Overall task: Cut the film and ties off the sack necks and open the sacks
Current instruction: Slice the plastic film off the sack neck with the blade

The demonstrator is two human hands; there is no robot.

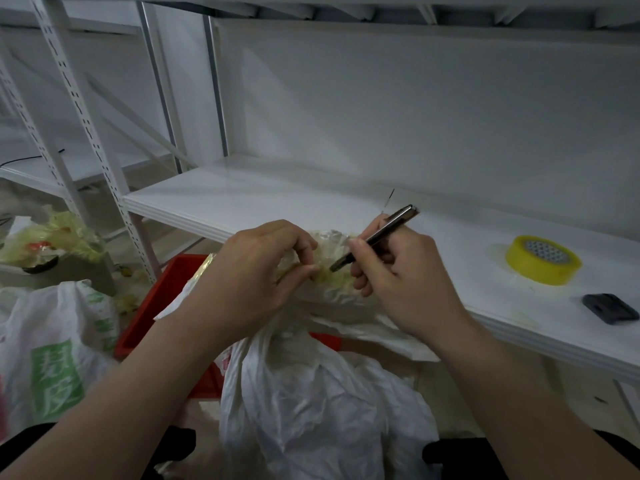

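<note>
A white woven sack [311,403] stands in front of me, its bunched neck [329,258] wrapped in yellowish clear film. My left hand [256,271] pinches the film on the neck's left side between thumb and fingers. My right hand [398,271] grips a slim dark metal knife [377,233] like a pen. The knife's tip touches the film at the neck, just right of my left fingertips.
A white shelf [242,199] runs behind the sack, holding a yellow tape roll [542,259] and a small dark object [609,308] at right. A red crate [156,306] sits behind the sack. Another white sack with green print [59,351] and crumpled yellow film [59,240] lie left.
</note>
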